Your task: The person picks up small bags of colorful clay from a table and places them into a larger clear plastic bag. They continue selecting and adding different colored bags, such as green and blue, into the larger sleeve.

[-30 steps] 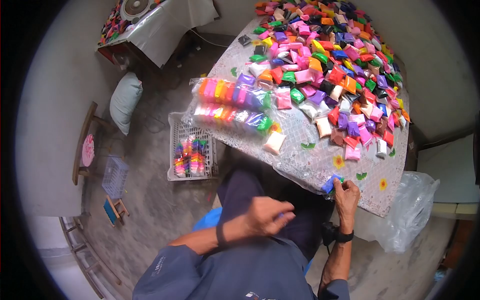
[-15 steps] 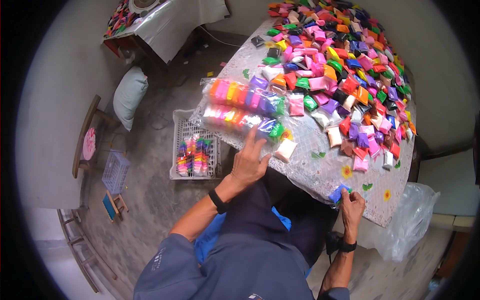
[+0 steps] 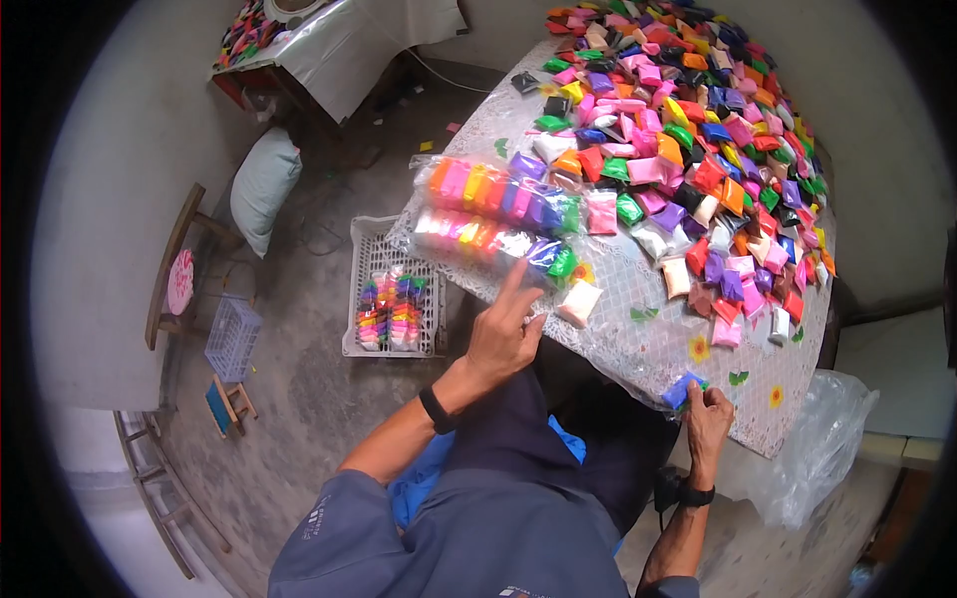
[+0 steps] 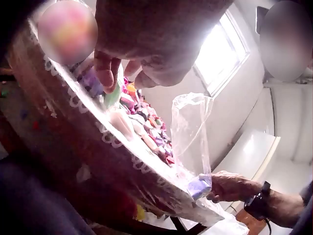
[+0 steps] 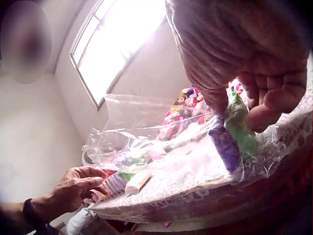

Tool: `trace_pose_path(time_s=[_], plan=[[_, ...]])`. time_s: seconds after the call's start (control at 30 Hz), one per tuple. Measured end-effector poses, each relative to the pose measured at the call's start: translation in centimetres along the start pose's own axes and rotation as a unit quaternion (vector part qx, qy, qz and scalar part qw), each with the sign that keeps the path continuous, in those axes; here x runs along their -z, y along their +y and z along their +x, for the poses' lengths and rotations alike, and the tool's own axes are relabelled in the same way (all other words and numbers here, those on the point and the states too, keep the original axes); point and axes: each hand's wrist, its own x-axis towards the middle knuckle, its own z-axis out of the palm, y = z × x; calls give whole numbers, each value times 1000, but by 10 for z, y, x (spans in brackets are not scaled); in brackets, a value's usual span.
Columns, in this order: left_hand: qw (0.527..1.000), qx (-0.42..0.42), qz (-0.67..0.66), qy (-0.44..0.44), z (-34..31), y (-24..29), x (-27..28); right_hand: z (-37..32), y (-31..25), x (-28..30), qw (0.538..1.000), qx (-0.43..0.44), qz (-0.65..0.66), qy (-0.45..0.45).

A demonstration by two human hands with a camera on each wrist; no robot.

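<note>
Two clear bags hold rows of coloured packets at the table's left edge; the nearer packed bag (image 3: 478,239) has the left hand (image 3: 506,334) at its green end, index finger stretched out over it. In the left wrist view, the left hand (image 4: 151,44) has its fingertips by a green packet (image 4: 113,95). The right hand (image 3: 710,424) pinches a clear bag with a blue packet (image 3: 680,391) and a green one at the table's front edge. That bag (image 4: 193,132) stands up as clear film; the right hand (image 5: 249,63) covers part of its green packet (image 5: 240,127).
A large heap of coloured packets (image 3: 698,149) covers the table's far side. One cream packet (image 3: 579,303) lies near the front edge. On the floor, a white crate (image 3: 351,299) holds filled bags. Clear plastic (image 3: 817,448) hangs at the table's right; a stool (image 3: 231,407) stands left.
The left hand has moved from above the lap up to the nearer packed bag, its fingers now stretched out. The right hand keeps its pinch at the table edge. The head view has shifted slightly.
</note>
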Motion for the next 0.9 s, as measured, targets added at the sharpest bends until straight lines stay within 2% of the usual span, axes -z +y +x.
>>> trace_pose_path(time_s=[0.1, 0.17, 0.23, 0.43, 0.5, 0.63, 0.73, 0.8, 0.9], plan=[[1000, 6, -6, 0, 7, 0, -6, 2, 2, 1, 1000, -7, -2, 3], [1000, -3, -1, 3, 10, 0, -10, 1, 2, 2, 999, 26, -21, 4], [1000, -12, 4, 6, 11, 1, -14, 1, 8, 0, 1000, 11, -10, 7], [998, 51, -43, 15, 3, 9, -15, 2, 18, 0, 1000, -12, 23, 1], [992, 101, -72, 21, -3, 11, -14, 1, 11, 1, 1000, -16, 22, 2], [994, 104, -30, 23, -20, 6, -18, -1, 1, 4, 1000, -6, 8, -4], [994, 110, -21, -6, -35, 7, -20, -1, 4, 4, 1000, 5, 7, -1], [980, 173, -96, -16, -44, 15, -21, -1, 7, 5, 1000, 2, 14, 0], [977, 183, -94, -59, -51, 26, -20, -1, 1, 5, 999, 29, 27, -1]])
